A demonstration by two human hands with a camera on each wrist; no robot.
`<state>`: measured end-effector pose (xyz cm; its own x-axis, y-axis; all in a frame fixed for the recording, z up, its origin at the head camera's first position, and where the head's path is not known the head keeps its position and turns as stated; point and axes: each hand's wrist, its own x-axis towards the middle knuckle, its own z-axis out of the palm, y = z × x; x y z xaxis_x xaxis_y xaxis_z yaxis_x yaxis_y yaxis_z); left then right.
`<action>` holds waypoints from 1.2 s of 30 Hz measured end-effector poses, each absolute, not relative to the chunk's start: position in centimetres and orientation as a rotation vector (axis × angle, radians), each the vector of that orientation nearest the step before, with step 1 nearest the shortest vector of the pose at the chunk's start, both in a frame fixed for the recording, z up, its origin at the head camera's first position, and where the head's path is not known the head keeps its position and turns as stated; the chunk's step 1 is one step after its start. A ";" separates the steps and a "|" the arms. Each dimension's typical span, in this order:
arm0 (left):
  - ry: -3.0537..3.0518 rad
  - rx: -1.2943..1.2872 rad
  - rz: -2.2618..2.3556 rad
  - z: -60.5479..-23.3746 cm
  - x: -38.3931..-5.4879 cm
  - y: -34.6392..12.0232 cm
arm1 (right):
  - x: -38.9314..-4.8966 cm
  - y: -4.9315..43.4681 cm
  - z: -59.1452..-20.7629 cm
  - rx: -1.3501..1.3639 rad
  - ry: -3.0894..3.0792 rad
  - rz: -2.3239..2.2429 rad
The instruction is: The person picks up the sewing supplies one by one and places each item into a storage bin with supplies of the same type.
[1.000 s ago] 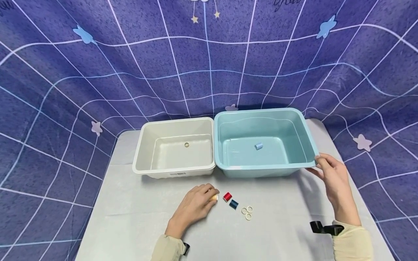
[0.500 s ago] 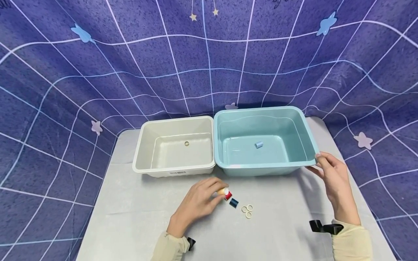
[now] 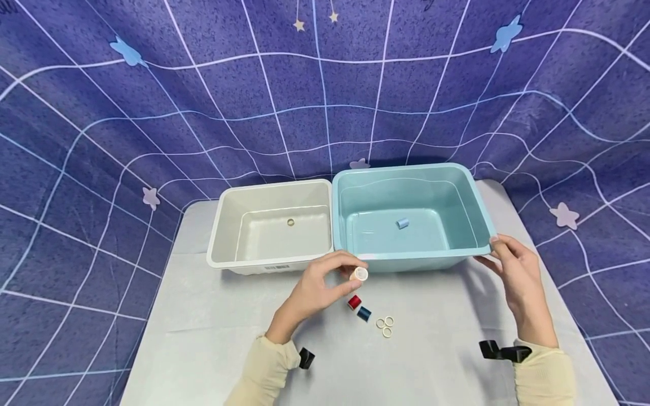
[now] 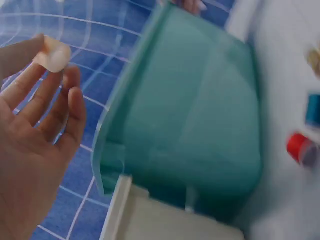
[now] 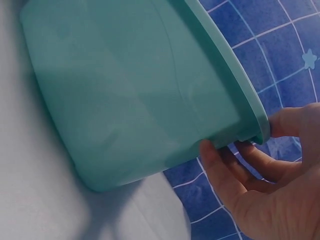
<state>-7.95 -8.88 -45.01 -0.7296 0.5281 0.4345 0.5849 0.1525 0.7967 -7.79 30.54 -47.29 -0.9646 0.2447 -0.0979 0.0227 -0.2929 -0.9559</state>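
My left hand (image 3: 317, 287) pinches a pale orange thread spool (image 3: 359, 274) between thumb and fingers, its white end facing up, close in front of the teal tub's near wall. In the left wrist view the spool (image 4: 56, 54) sits at the fingertips. With thumb and fingers, my right hand (image 3: 520, 276) grips the near right corner of the teal tub (image 3: 421, 263). Below the left hand, a red thread spool (image 3: 354, 303) and a dark blue thread spool (image 3: 364, 313) lie on the table. Several pale rings (image 3: 387, 332) are grouped just right of them.
Inside the teal tub lies a light blue thread spool (image 3: 402, 223). A white tub (image 3: 269, 263) stands against its left side, with one small ring (image 3: 290, 222) inside. Behind both tubs hangs a blue curtain (image 3: 284, 129) with a grid and stars.
My left hand has lifted the orange spool and carried it right and away from me, from beside the red spool to the teal tub's front. The right hand keeps its grip.
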 end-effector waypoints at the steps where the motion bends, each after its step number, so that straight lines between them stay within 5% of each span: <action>1: -2.333 -1.130 -1.729 -44.7 -8.3 -8.8 | -7.8 30.5 -47.3 -0.339 -1.775 2.397; 36: -2.404 -1.319 -1.869 -38.2 -20.4 -3.2 | -7.7 30.2 -47.5 -0.440 -1.746 2.379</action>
<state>-20.37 -3.24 -38.24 -0.6710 0.6703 0.3170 0.4723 0.0568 0.8796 -7.73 30.16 -47.48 -0.9443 0.2974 -0.1411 0.0454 -0.3068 -0.9507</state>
